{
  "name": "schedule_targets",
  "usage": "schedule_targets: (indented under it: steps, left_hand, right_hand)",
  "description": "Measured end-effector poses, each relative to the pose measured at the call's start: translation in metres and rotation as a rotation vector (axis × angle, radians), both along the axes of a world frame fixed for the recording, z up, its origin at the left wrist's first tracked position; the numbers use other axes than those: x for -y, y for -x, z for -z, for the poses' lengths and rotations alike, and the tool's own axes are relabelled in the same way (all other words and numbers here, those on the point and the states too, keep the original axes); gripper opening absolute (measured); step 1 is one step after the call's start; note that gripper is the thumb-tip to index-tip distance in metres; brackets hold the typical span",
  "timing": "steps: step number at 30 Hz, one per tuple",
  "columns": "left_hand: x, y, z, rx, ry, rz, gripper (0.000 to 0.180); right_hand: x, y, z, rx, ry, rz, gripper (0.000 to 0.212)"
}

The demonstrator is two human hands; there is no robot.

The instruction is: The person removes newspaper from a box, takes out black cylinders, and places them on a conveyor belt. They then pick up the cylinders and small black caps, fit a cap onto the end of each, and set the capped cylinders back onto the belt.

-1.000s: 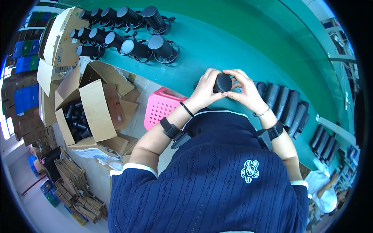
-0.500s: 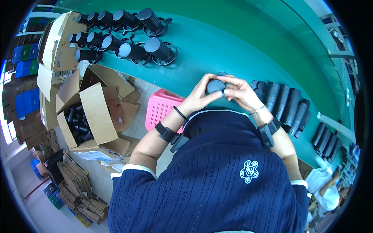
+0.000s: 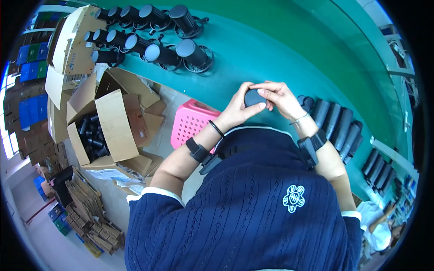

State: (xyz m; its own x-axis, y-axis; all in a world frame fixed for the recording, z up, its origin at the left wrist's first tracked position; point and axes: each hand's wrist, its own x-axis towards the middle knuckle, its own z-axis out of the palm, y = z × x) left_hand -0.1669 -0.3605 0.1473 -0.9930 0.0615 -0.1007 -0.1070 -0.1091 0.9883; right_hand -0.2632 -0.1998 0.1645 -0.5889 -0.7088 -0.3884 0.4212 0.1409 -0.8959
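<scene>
Close in front of my body, both hands are on a black round-topped piece [image 3: 254, 97], its flat circular end turned up toward me. My left hand [image 3: 238, 107] curls around its left and near side, with the thumb along the lower rim. The fingers of my right hand [image 3: 281, 100] press on the top and right edge. The hands hide whatever lies beneath that end. Just right of my right hand are small black round pieces [image 3: 306, 102], and beyond them lie several long black tubes [image 3: 333, 123] side by side on the green table [image 3: 235, 58].
Black cylinders with ring-like frames [image 3: 193, 55] stand in rows at the far left. An open carton [image 3: 115, 128] of black parts sits left, near a pink stool [image 3: 192, 122]. More black tubes [image 3: 379, 168] lie farther right, near another person [image 3: 376, 226].
My right fingers have shifted from the piece's right side onto its top. The view has moved slightly, and both hands still hold the piece.
</scene>
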Motion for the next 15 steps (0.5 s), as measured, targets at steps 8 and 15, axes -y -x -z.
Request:
schedule_targets:
  steps: [8,15]
  left_hand:
    - [0.0,0.022,0.004,-0.209,0.458,-0.008,0.068]
    - [-0.006,0.022,0.004,-0.219,0.525,0.022,0.068]
  right_hand:
    - [-0.018,0.011,-0.017,-0.199,0.077,-0.059,0.048]
    - [-0.019,-0.011,-0.024,-0.663,-0.162,-0.04,0.063]
